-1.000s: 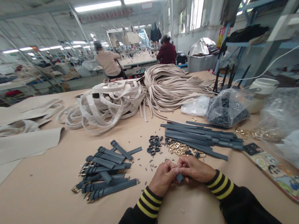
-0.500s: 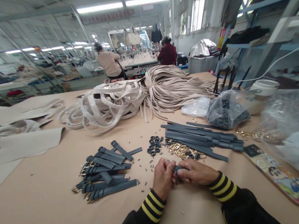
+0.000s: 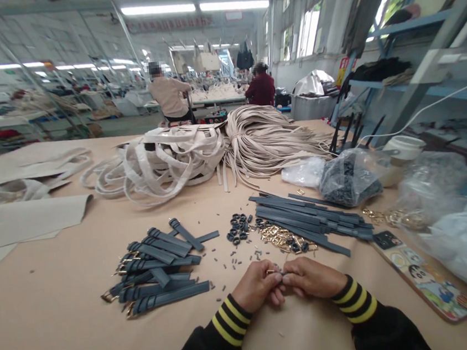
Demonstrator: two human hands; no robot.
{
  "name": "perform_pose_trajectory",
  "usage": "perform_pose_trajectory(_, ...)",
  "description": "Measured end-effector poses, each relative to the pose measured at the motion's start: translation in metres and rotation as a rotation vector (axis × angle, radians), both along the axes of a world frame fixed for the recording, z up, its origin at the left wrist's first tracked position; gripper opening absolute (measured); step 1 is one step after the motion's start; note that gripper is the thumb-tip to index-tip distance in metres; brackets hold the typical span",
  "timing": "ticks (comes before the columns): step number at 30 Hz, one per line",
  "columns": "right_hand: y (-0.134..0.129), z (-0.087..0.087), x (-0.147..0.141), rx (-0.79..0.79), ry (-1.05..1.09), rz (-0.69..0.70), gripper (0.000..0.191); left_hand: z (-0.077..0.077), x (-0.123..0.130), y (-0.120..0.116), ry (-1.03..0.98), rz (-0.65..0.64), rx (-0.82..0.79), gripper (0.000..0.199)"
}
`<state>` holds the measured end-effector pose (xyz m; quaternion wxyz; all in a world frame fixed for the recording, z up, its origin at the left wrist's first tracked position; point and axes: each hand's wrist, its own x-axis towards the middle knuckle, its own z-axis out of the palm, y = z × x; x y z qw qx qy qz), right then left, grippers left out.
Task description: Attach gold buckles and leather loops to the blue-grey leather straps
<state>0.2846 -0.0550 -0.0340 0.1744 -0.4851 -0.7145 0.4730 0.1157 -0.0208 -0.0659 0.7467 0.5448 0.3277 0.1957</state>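
My left hand [image 3: 258,285] and my right hand [image 3: 313,275] meet at the front of the table, fingertips pinched close together. Between them is a short dark blue-grey strap [image 3: 281,273], mostly covered by my fingers. A bit of gold metal, which looks like a buckle [image 3: 272,271], shows at my left fingertips. Just beyond my hands lie loose gold buckles [image 3: 279,236], small dark strap loops [image 3: 239,227] and a stack of flat dark straps [image 3: 304,215]. To the left, several dark straps with gold buckles [image 3: 159,261] are piled.
Behind lie white looped strips [image 3: 157,161] and a bundle of beige straps [image 3: 258,133]. Plastic bags [image 3: 348,177], a cup [image 3: 404,148] and a phone in a cartoon case [image 3: 425,277] stand or lie on the right. Beige panels [image 3: 29,218] cover the left edge. Two people sit farther back.
My hands have lowered slightly and turned the strap, so less of its flat face shows and a gold bit appears at my left fingers. The view has shifted a little.
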Motion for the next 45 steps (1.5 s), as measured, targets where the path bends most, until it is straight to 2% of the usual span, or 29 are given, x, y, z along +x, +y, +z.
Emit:
perform_pose_trajectory(2, 0.002, 0.006, 0.007, 0.087, -0.077, -0.103, 0.02, -0.003, 0.002, -0.001, 0.0, 0.046, -0.001, 0.027)
perform_pose_trajectory(5, 0.01, 0.014, 0.022, 0.311, -0.236, -0.359, 0.016, -0.004, 0.005, -0.003, 0.008, 0.134, 0.007, 0.024)
perform_pose_trajectory(7, 0.015, 0.016, 0.03, 0.376, -0.336, -0.445, 0.015, -0.004, 0.006, -0.003, 0.017, 0.164, 0.015, 0.023)
perform_pose_trajectory(11, 0.02, 0.008, 0.025, 0.365, -0.53, -0.403, 0.011, -0.003, 0.007, -0.003, 0.024, 0.188, 0.027, 0.02)
perform_pose_trajectory(14, 0.019, 0.0, 0.015, 0.36, -0.639, -0.425, 0.008, -0.005, 0.007, -0.002, 0.018, 0.195, 0.045, 0.018)
perform_pose_trajectory(19, 0.019, -0.003, 0.013, 0.359, -0.67, -0.446, 0.004, -0.007, 0.007, -0.001, 0.024, 0.208, 0.078, 0.018)
perform_pose_trajectory(23, 0.015, 0.005, 0.016, 0.42, -0.565, -0.483, 0.005, -0.007, 0.007, -0.001, 0.01, 0.217, 0.086, 0.019)
perform_pose_trajectory(26, 0.005, 0.017, 0.011, 0.465, -0.382, -0.546, 0.011, -0.006, 0.007, 0.0, 0.008, 0.25, 0.1, 0.019)
perform_pose_trajectory(28, -0.003, 0.02, 0.004, 0.43, -0.253, -0.526, 0.013, -0.005, 0.007, 0.0, 0.003, 0.274, 0.111, 0.019)
perform_pose_trajectory(32, -0.012, 0.009, -0.012, 0.264, -0.05, -0.503, 0.015, -0.003, 0.007, 0.0, -0.009, 0.314, 0.118, 0.02)
perform_pose_trajectory(36, -0.011, -0.007, -0.02, 0.157, 0.087, -0.588, 0.014, -0.003, 0.007, 0.0, -0.028, 0.295, 0.154, 0.02)
perform_pose_trajectory(40, -0.009, -0.012, -0.022, 0.081, 0.239, -0.681, 0.002, -0.002, 0.006, -0.001, -0.028, 0.253, 0.197, 0.018)
perform_pose_trajectory(45, -0.008, -0.018, -0.021, -0.005, 0.351, -0.748, 0.015, 0.0, 0.005, -0.002, -0.029, 0.241, 0.188, 0.02)
